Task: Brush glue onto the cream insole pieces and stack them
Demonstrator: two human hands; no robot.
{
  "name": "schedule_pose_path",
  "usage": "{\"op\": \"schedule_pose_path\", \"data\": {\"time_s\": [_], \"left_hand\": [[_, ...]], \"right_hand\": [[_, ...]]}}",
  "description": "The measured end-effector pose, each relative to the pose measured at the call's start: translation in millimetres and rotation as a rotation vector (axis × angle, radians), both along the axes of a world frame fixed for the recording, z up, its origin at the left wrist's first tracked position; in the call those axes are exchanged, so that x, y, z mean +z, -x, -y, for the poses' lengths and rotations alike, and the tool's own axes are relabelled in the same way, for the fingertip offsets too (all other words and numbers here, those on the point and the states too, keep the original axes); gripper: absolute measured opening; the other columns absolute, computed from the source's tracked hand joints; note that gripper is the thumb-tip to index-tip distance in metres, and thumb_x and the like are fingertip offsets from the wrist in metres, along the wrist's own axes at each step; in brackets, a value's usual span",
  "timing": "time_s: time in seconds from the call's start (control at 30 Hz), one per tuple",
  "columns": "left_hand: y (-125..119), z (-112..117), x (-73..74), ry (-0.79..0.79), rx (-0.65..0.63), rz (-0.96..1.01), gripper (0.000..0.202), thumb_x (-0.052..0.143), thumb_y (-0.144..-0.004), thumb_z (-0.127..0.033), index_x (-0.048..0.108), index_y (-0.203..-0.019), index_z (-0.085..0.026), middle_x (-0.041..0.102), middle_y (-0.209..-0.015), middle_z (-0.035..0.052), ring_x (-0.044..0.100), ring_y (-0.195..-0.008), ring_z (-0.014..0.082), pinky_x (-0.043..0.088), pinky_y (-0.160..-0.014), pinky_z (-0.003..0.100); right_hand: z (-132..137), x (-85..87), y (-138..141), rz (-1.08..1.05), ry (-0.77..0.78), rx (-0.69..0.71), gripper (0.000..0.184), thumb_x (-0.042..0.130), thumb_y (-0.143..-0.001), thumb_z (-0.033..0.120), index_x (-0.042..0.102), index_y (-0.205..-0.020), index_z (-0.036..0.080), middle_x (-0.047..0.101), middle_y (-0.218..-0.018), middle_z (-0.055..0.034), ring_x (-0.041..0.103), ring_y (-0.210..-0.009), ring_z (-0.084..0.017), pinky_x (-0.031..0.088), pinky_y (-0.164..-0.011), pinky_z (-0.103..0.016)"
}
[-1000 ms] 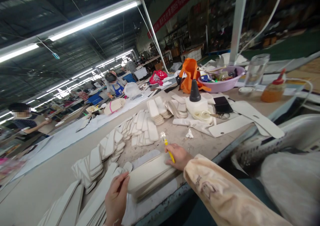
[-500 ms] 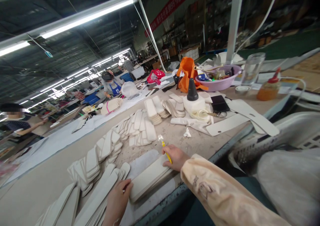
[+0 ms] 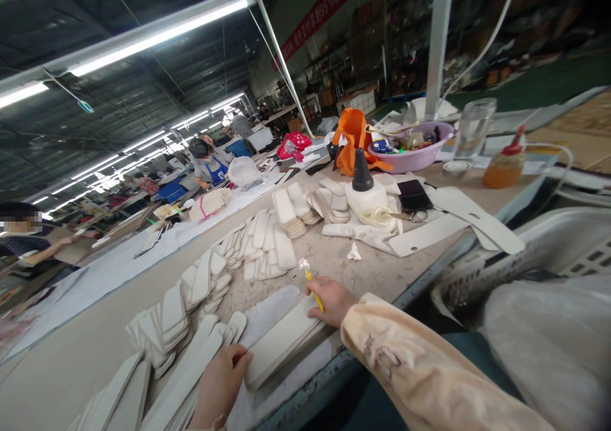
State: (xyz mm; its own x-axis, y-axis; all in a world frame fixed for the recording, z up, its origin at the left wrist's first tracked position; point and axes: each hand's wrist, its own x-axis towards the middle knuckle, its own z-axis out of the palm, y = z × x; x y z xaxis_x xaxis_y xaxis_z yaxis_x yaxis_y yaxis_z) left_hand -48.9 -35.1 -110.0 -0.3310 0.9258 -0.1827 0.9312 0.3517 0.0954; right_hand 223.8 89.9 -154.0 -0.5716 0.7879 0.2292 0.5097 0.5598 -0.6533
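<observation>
My right hand (image 3: pixel 333 299) is closed round a thin yellow-handled tool (image 3: pixel 315 296) with a crumbly white clump on its upper end. Its fingers rest at the far end of a stack of long, flat off-white strips with rounded corners (image 3: pixel 281 342). My left hand (image 3: pixel 224 377) is at the near left end of that stack, its thumb and fingers pinched together by the top strip's end; what they hold, if anything, is hidden. Under the stack lies a pale sheet (image 3: pixel 274 310). More long strips (image 3: pixel 186 370) lie fanned out left of my left hand.
Piles of short off-white pieces (image 3: pixel 267 243) run across the table. Behind them stand a white bottle with a black cone cap (image 3: pixel 365 195), a purple basin (image 3: pixel 420 157), a glass jar (image 3: pixel 475 128) and an amber squeeze bottle (image 3: pixel 503 167). Co-workers (image 3: pixel 210 163) are farther back.
The view has shifted slightly. My left hand's fingers have drawn closer together at the stack's end. My right hand keeps the yellow-handled tool in nearly the same place.
</observation>
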Motion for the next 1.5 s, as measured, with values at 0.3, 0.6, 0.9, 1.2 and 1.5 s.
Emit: {"op": "schedule_pose_path", "data": {"time_s": [0.3,0.6,0.9,1.2,1.5], "left_hand": [[-1,-3,3.4,0.056,0.03,0.025,0.021,0.048,-0.085,-0.031,0.064,-0.076,-0.022,0.071,-0.078,0.0027,0.064,-0.078,0.0208,0.037,-0.067,0.028],[1,-1,-0.2,0.044,0.016,0.038,0.02,0.047,-0.086,-0.03,0.061,-0.075,-0.021,0.068,-0.073,0.0016,0.063,-0.073,0.0186,0.037,-0.065,0.027],[7,6,-3.2,-0.059,0.038,0.172,0.019,0.052,-0.082,-0.036,0.064,-0.082,-0.022,0.072,-0.076,0.0013,0.066,-0.074,0.02,0.043,-0.068,0.028],[9,8,-1.5,-0.012,0.023,0.24,0.028,0.055,-0.076,-0.044,0.065,-0.084,-0.02,0.069,-0.075,0.0018,0.065,-0.072,0.0211,0.044,-0.07,0.03],[4,7,-2.5,0.006,0.013,0.167,0.019,0.054,-0.077,-0.039,0.055,-0.071,-0.021,0.061,-0.066,-0.0022,0.06,-0.067,0.0181,0.039,-0.065,0.028]], "right_hand": [[0,2.3,-1,0.006,0.014,0.012,0.039,0.078,-0.07,0.026,0.059,-0.104,0.019,0.064,-0.105,-0.0074,0.055,-0.105,-0.025,0.043,-0.092,-0.035],[0,2.9,-2,0.014,0.022,0.012,0.04,0.078,-0.071,0.027,0.06,-0.106,0.02,0.064,-0.107,-0.0073,0.054,-0.106,-0.024,0.043,-0.093,-0.033],[4,8.3,-3,0.047,0.04,-0.025,0.042,0.077,-0.072,0.031,0.06,-0.109,0.02,0.064,-0.107,-0.0092,0.056,-0.104,-0.026,0.044,-0.089,-0.035],[5,7.4,-2,0.056,0.047,-0.028,0.043,0.077,-0.072,0.031,0.06,-0.11,0.019,0.064,-0.109,-0.0098,0.055,-0.107,-0.028,0.045,-0.09,-0.036],[5,8.8,-2,0.058,0.047,-0.028,0.041,0.076,-0.073,0.03,0.059,-0.109,0.02,0.064,-0.111,-0.0082,0.055,-0.108,-0.026,0.044,-0.091,-0.035]]}}
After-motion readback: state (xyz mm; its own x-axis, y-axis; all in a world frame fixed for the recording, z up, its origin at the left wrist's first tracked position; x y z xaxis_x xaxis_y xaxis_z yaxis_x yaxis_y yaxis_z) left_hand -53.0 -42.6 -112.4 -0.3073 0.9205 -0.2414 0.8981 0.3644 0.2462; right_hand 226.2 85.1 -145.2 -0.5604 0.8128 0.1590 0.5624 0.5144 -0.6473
